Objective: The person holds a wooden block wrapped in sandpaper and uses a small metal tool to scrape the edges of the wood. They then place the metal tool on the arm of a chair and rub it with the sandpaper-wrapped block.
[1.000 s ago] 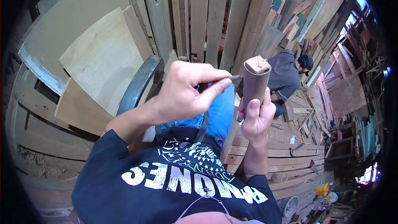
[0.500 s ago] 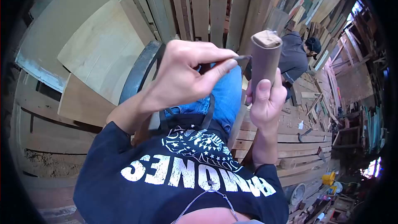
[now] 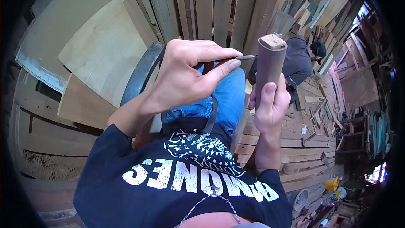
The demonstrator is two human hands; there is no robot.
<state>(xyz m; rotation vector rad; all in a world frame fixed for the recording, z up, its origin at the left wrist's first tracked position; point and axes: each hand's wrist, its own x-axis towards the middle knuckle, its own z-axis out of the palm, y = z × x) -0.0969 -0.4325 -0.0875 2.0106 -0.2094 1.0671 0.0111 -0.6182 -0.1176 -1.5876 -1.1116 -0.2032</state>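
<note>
My left hand (image 3: 190,71) is closed in a pinch on a pencil (image 3: 245,57), its sharpened tip pointing right. That tip comes close to the left side of a wooden block (image 3: 268,65) with a smooth brown outer surface and rounded edges. Pale wood with some loose fibres shows at the block's upper end. Gripped near its lower end, the block stands almost upright in my right hand (image 3: 270,105), thumb along its near face. Both hands are held in front of my body, above my jeans (image 3: 230,97).
Light plywood sheets (image 3: 107,50) lean at the left, beside a dark curved rim (image 3: 137,80). Long boards (image 3: 202,8) stand ahead. At the right, a person (image 3: 299,59) in a cap bends over near scattered wood scraps (image 3: 316,103). Yellow objects (image 3: 332,184) lie at the lower right.
The pencil tip has drawn back slightly from the block and now shows sharply instead of blurred. The block has turned a little in my right hand's hold; both grips stay the same.
</note>
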